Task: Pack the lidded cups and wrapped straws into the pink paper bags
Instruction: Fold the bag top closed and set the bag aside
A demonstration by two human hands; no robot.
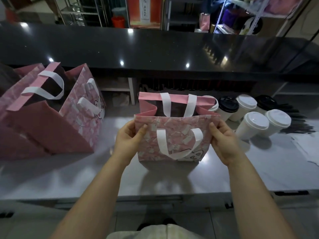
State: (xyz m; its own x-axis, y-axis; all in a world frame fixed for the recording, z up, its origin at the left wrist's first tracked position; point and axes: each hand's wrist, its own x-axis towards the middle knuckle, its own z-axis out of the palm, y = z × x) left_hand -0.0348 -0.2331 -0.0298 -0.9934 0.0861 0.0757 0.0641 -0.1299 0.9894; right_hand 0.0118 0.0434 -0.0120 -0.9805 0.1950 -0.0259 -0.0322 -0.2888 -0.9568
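left hand [128, 137] and right hand [222, 138]: fingers pinched on the bag [172, 135] top corners | bag stands on the bench [172, 178], mouth open | cups [252, 125] just right of it | tip: pull the sides wide, keep the bag standing, then drop cups in straight

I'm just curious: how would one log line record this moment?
left hand: grips pink bag | right hand: same | bag: open | cups: unpacked
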